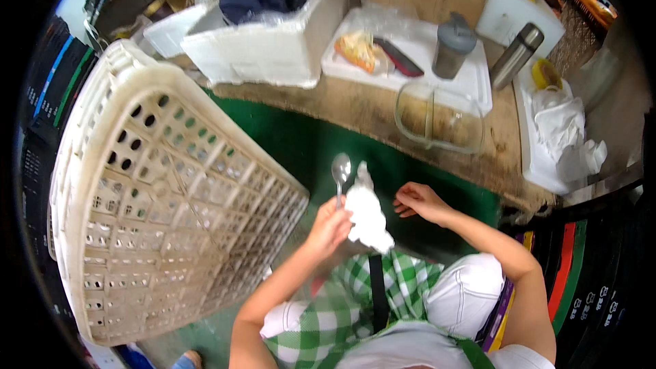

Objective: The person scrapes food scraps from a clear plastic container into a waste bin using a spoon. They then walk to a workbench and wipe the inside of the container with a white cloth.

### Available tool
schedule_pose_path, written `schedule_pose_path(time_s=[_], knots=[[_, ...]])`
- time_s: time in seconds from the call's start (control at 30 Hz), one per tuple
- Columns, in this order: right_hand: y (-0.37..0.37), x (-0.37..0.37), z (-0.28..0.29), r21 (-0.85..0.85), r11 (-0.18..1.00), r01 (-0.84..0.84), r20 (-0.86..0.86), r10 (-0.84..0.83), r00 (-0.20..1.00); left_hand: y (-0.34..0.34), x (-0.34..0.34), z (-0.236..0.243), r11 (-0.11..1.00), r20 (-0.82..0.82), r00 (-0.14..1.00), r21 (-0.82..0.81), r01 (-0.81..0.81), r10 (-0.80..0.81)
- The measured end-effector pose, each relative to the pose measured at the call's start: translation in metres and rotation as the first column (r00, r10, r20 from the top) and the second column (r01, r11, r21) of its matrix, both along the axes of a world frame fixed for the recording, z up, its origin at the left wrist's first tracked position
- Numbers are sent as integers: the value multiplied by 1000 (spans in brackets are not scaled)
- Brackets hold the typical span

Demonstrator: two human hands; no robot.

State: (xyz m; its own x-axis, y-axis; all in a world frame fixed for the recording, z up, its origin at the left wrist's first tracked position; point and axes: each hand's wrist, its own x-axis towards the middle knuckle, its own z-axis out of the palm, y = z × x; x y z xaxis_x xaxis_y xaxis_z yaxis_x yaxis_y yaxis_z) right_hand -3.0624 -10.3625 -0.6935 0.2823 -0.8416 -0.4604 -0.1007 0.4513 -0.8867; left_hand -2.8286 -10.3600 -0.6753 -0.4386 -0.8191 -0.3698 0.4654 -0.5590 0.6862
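Observation:
My left hand (329, 225) is closed around the handle of a metal spoon (341, 168), whose bowl points up and away from me. A crumpled white tissue (367, 215) is against the fingers of that hand, just right of the spoon; whether they grip it too is hard to see. Right of the tissue and apart from it, my right hand (420, 201) hangs in the air. Its fingers are loosely bent and slightly apart, with nothing visible in them.
A big white plastic crate (171, 219) stands tilted at my left. Ahead, a wooden table (328, 106) bears a glass container (437, 143) with a divider, a white tray (383, 82), a grey-lidded cup (452, 48), a steel flask (518, 55) and a foam box (253, 55). Crumpled tissues (560, 123) lie at the right.

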Motion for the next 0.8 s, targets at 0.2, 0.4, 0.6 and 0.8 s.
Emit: schedule_pose_path(time_s=[0.2,0.4,0.6,0.8], knots=[[-5,37,3,-354,935,-26,2,28,1000,3,-2,10,999,-25,1000,-27,18,-19],[-1,40,8,-403,909,107,45,-97,994,13,8,4,1000,-155,988,6,10,-9],[8,39,14,-467,884,-21,-25,11,1000,10,5,-4,1000,1,1000,-25,-2,2],[8,32,12,-531,831,164,-45,-221,974,7,8,-15,987,54,990,-95,-127,133]])
